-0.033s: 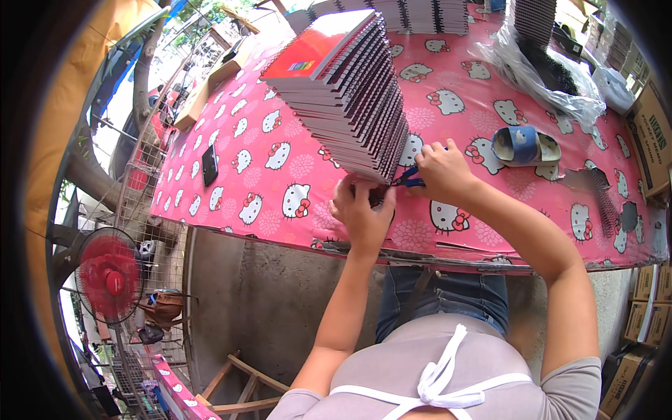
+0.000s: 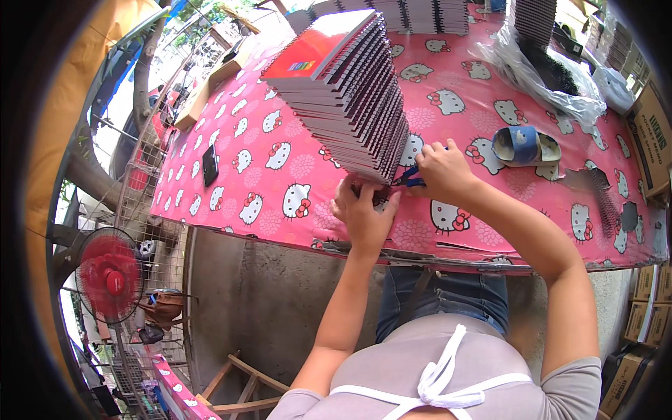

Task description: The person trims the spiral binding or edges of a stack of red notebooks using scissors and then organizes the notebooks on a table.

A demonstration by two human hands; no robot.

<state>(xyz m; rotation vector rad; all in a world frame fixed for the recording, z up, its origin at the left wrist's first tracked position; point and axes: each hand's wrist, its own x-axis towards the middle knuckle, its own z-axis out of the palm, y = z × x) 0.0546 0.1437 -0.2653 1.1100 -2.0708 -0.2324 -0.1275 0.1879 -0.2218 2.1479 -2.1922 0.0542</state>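
Note:
A tall stack of spiral notebooks [image 2: 336,105] leans on the table, the top one with a red cover and dark wire coils along the right side. My left hand [image 2: 367,215] is at the stack's near bottom corner, its fingers bent around the lowest notebook's edge and its thumb off to the right. In my right hand [image 2: 444,170] is a pair of blue-handled pliers [image 2: 414,182], closed in my fist. Their dark jaws point left and meet the coil end at the bottom of the stack. My left fingertips are partly hidden beneath the notebooks.
The pink patterned table [image 2: 413,234] has a worn near edge. A blue tape roll or cup-like holder [image 2: 525,145] lies right of my right hand. Farther off are a plastic bag of black coils [image 2: 549,73] and more notebooks [image 2: 420,15]. A phone [image 2: 210,165] lies left, a cardboard box [image 2: 651,136] right.
My left thumb has shifted slightly right, away from the fingers. The pliers have turned a little at the coil end. The stack stands as before.

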